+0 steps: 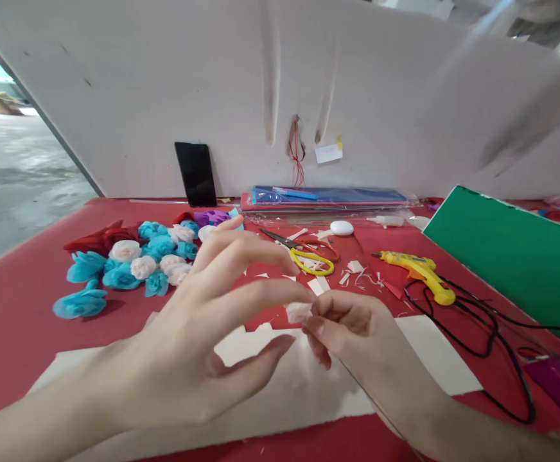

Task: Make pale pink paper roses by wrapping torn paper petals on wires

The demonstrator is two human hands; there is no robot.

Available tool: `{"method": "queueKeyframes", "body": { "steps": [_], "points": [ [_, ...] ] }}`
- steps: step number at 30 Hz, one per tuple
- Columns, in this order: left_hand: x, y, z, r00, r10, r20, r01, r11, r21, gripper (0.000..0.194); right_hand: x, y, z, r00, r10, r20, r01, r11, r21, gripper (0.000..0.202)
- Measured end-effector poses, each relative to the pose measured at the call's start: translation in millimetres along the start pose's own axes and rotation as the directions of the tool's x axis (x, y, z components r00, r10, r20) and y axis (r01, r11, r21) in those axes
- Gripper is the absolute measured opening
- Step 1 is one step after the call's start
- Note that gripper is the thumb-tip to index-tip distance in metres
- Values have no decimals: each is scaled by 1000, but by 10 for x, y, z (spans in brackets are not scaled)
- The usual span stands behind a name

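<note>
Behind the scissors [295, 245], clear plastic [328, 219] wraps blue sheets [352, 194]; left fingers [255, 298] spread apart, right fingers [327, 328] pinch a white scrap [298, 313].

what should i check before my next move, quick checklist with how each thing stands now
1. Small white piece held: ok, pinched between the right hand's fingertips.
2. Left hand free: ok, fingers spread beside the piece, nothing seen in its grip.
3. Scissors put down: ok, lying on the red table beyond the hands.
4. Glue gun put down: ok, lying on the table to the right.
5. Glue gun hot: cannot tell, nothing visible shows its heat.
6. Table free of offcuts: not ok, paper scraps are scattered around the scissors.
</note>
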State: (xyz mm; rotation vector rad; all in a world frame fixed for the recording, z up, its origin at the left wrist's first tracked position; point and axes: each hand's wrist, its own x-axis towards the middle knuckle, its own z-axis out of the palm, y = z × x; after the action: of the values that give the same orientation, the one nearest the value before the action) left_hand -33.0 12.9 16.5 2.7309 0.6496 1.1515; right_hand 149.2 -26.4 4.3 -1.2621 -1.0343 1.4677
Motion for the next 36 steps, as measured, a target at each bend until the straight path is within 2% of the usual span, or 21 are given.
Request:
{"method": "queueKeyframes", "body": {
  "steps": [2, 6, 12, 18, 23, 29, 36],
  "points": [
    [7, -8, -36, 994, 74, 80, -80, 993, 83, 40, 0, -1, 6, 999, 10, 32, -9, 1000, -13, 12],
    [-25, 14, -25, 981, 67, 184, -99, 981, 167, 39, -6, 33, 5, 998, 23, 63, -23, 1000, -15, 9],
    [-41, 69, -17, 968, 94, 233, -143, 968, 206, 38, -23, 24, 3, 994, 49, 97, -39, 994, -102, 9],
    [-16, 59, -37, 956, 86, 282, -132, 980, 147, 26, -61, -15, 4, 982, 129, 142, -100, 976, -193, 10],
    [-9, 48, -49, 940, 41, 338, -77, 993, 91, 32, -30, 157, -17, 975, 81, 207, -35, 976, -216, 6],
    [21, 47, -62, 906, 107, 409, -133, 990, 36, 22, -16, 280, -40, 957, 118, 263, -57, 972, -228, 10],
    [8, 41, -81, 882, 129, 454, -145, 989, 2, 14, -58, 385, -88, 976, 72, 207, 25, 902, -430, 18]
  ]
}}
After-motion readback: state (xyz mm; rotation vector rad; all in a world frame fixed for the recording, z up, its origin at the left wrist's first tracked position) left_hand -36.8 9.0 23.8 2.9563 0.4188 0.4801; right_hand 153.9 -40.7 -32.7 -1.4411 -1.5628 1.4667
